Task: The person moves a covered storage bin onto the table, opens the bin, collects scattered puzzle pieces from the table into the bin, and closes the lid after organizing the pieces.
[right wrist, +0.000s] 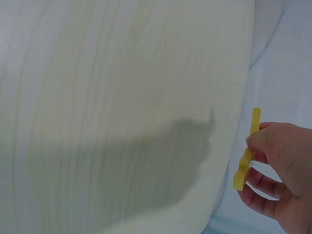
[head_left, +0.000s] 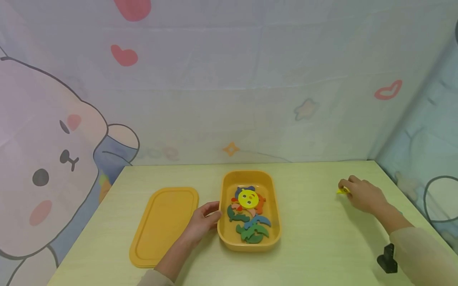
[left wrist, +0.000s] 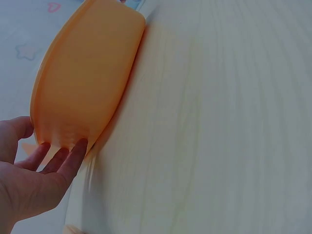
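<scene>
A deep yellow-orange tray [head_left: 248,247] stands mid-table, with several flat coloured pieces [head_left: 239,216] piled inside. On top lies a round yellow face piece [head_left: 248,199]. My left hand [head_left: 202,222] is at the tray's left side; in the left wrist view its fingertips [left wrist: 80,146] touch the outer wall and the thumb lies at the rim. Far to the right, my right hand [head_left: 365,195] pinches a small, flat yellow piece [right wrist: 246,158] between thumb and fingers, above the table. A dark mark shows on that piece in the head view; its far end is hidden by the fingers.
A flat yellow lid [head_left: 162,226] lies on the table [head_left: 307,254] left of the tray. A small teal thing [head_left: 399,212] shows partly behind my right forearm. A printed cloth [head_left: 214,99] hangs along the table's back edge. A black device [head_left: 388,260] sits at my right sleeve.
</scene>
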Demonstrator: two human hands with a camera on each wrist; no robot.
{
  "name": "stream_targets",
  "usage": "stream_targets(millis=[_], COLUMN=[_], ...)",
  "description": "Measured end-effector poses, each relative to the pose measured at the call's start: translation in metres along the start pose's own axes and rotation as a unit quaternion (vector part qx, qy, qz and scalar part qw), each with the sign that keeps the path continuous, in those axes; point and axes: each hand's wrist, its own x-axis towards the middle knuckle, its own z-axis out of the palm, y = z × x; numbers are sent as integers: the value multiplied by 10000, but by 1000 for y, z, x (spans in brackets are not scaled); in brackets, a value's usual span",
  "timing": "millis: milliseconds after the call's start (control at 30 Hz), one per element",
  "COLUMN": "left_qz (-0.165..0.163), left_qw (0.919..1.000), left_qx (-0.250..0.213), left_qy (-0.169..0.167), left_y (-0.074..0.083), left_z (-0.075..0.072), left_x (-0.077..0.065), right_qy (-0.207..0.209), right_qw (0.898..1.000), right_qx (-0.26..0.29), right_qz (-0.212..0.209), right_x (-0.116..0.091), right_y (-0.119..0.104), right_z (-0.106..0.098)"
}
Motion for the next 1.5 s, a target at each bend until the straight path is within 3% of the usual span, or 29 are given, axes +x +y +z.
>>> stream_targets(millis=[367,900,1500], left_qz=[-117,-172,-155], left_qw=[9999,9998,9999], left_qx=[81,71,-54], left_qy=[58,86,44], left_y=[-1,-1,-1], left_z=[0,0,0], left_x=[0,1,2], right_qy=[297,212,237], right_qw=[9974,9922,9867], right_qx=[-301,-650,-690], right_qz=[-585,-1040,-1453], right_x=[15,36,57], right_y=[-23,-56,-90], right_z=[-11,-27,-35])
